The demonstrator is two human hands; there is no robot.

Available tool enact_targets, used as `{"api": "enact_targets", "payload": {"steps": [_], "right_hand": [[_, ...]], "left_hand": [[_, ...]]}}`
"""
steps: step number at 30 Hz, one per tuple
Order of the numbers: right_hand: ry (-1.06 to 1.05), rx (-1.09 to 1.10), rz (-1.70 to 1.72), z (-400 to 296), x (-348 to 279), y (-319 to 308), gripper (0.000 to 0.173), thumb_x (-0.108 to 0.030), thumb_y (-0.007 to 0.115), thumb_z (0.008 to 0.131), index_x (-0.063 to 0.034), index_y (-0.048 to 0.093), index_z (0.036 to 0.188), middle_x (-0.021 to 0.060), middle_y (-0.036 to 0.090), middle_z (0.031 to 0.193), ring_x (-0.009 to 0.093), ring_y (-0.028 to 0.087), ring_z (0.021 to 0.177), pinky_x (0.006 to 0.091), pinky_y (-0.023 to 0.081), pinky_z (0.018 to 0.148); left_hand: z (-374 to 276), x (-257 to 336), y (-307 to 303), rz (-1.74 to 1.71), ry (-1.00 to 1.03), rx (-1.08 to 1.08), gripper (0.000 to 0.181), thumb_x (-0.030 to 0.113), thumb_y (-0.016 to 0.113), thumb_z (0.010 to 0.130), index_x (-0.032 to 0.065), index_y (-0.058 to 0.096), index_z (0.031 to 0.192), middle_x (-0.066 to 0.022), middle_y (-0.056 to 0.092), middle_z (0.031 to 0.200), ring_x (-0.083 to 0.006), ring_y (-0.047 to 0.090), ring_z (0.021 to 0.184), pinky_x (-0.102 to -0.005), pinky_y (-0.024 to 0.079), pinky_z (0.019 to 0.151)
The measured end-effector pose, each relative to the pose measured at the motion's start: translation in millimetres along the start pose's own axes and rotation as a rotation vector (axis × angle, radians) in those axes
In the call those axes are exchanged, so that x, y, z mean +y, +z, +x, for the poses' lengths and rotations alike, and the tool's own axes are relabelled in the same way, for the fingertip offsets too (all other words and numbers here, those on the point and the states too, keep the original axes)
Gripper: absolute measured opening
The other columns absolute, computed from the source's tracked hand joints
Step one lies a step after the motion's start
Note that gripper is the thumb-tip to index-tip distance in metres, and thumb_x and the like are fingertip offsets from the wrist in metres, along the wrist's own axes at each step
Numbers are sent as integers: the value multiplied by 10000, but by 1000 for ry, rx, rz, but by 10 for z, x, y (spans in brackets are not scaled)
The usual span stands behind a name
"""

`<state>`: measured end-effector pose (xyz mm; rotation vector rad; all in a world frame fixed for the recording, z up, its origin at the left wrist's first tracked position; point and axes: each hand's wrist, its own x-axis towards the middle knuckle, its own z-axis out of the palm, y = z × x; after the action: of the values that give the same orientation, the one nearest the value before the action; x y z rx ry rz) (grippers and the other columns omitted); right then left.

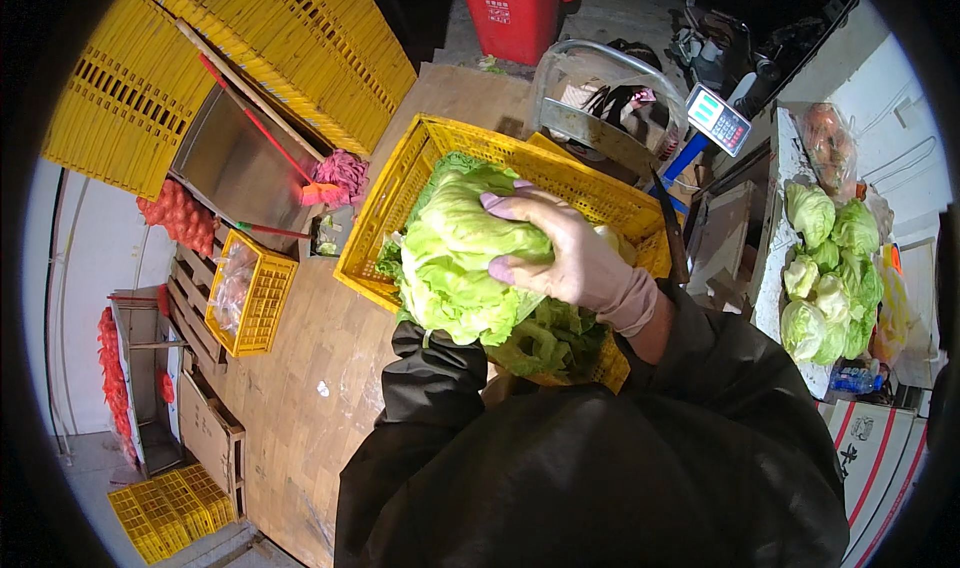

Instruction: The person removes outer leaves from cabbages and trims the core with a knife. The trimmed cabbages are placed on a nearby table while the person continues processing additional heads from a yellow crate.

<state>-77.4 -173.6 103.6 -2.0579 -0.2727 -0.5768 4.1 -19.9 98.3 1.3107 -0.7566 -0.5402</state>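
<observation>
Over a yellow plastic crate (352,256), my gloved right hand (562,241) holds a large head of lettuce (472,260), its fingers spread across the upper right side. Beneath the lettuce my left hand is hidden; only the dark sleeve reaches up to it. Loose green leaves (559,335) lie inside the crate, below my right wrist. A knife (670,226) with a dark blade stands point up at the crate's right edge, close to my right sleeve.
Several lettuce heads (832,298) lie on the white shelf at right. A scale display (718,119) on a blue post and a metal-framed chair (600,129) stand beyond the crate. Stacked yellow crates (300,42), a broom (321,193) and a smaller crate (262,298) are at left.
</observation>
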Motion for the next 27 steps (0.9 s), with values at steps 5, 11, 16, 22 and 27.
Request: {"api": "enact_targets", "payload": {"steps": [5,11,16,22,27], "right_hand": [[395,69,57,74,-75,-103,299,-161,725,794,26,594,988,126,638,937,198,601,855,305,467,795],[536,342,-187,45,554,-104,269,-244,665,859,-11,572,956,142,641,820,272,590,651,372,445,594],[405,-80,-509,-485,1191,-40,391,-331,593,874,-13,580,1101,255,626,981,417,591,925,450,477,814],[616,199,171,-470,637,-130,514,-424,556,921,12,570,1192,169,638,1045,254,605,953,322,457,845],[838,269,889,-560,750,88,588,-509,557,898,-35,543,1245,79,591,1151,181,549,1045,306,423,921]], "left_hand": [[-86,-211,-42,-86,-20,47,507,286,545,897,71,405,1335,-141,520,1254,-251,511,1158,-382,419,980],[-149,-555,-30,-210,-62,63,567,370,527,880,73,395,1345,-159,508,1259,-295,505,1156,-440,406,982],[-127,-704,-30,-294,-80,48,622,440,513,866,75,386,1353,-175,499,1264,-331,499,1155,-488,395,984],[-142,-979,-153,-402,-145,55,692,524,496,849,77,375,1363,-193,488,1269,-375,493,1152,-546,382,985],[-36,-1330,-235,-834,-309,-180,753,594,482,835,78,366,1372,-208,478,1273,-412,488,1151,-594,371,987]]}}
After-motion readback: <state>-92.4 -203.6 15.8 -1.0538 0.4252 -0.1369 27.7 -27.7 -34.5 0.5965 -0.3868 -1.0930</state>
